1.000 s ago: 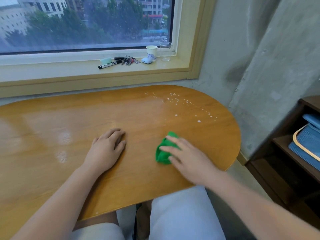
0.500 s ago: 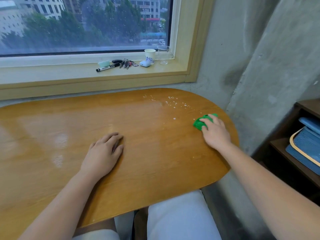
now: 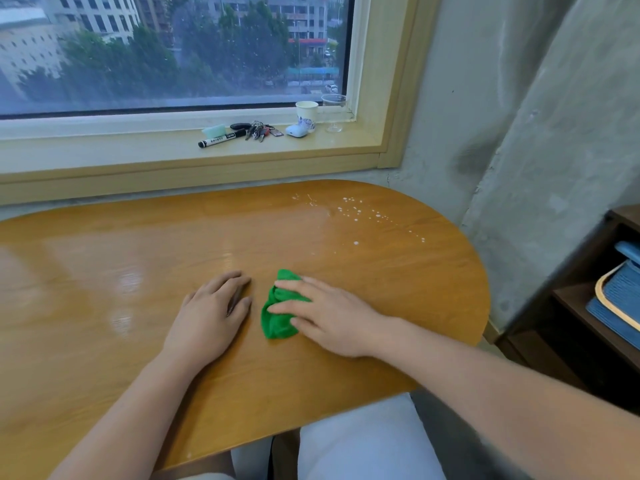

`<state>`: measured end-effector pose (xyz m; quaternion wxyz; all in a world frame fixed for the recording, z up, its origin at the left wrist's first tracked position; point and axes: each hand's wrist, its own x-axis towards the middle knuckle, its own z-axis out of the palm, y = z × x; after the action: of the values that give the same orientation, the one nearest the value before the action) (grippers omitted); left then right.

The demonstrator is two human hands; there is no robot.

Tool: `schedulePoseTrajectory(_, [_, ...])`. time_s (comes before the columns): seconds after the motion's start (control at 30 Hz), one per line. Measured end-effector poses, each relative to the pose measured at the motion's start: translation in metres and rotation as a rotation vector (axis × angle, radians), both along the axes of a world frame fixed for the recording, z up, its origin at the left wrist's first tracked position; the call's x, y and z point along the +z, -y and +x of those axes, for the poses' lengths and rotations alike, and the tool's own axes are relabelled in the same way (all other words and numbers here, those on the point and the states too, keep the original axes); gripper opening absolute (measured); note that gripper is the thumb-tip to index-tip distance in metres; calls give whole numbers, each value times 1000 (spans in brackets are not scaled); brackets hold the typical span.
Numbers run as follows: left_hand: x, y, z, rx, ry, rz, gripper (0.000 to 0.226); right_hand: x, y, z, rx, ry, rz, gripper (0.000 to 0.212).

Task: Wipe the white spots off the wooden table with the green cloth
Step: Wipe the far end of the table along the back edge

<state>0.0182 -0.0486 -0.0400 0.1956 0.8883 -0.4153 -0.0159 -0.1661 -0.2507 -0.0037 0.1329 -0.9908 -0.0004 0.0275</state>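
Note:
The wooden table is oval and glossy. White spots are scattered over its far right part, with one larger drop nearer me. A crumpled green cloth lies near the table's middle, well short of the spots. My right hand presses flat on the cloth's right side, fingers spread over it. My left hand rests palm down on the wood just left of the cloth, holding nothing.
On the window sill behind the table lie a black marker, keys, a paper cup and a clear glass. A concrete wall and a dark shelf holding a blue item stand to the right.
My right hand slid the cloth out to the table's right edge, then back to the middle beside my left hand. The spots near the right edge look fewer. The left hand stayed put.

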Motion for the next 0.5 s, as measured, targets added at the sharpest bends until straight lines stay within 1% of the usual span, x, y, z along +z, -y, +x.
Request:
schedulePoseTrajectory(0.03, [0, 0, 1, 0, -5, 2, 50, 3, 16, -1, 3, -15, 3, 46])
schedulePoseTrajectory(0.1, [0, 0, 2, 1, -13, 4, 50, 7, 53, -4, -78, -25, -3, 46])
schedulePoseTrajectory(0.23, [-2, -1, 2, 1, -18, 2, 50, 6, 139, -19, -353, 4, -17, 46])
schedulePoseTrajectory(0.33, [-1, -1, 2, -1, -19, 0, 50, -2, 210, -37, -571, 62, -35, 44])
schedulePoseTrajectory(0.43, [0, -1, 1, 3, -31, -9, 50, -10, 266, -51, -763, 96, 7, 41])
schedulePoseTrajectory(0.5, [0, -2, 1, 4, -32, -9, 50, -13, 287, -52, -862, 110, 49, 39])
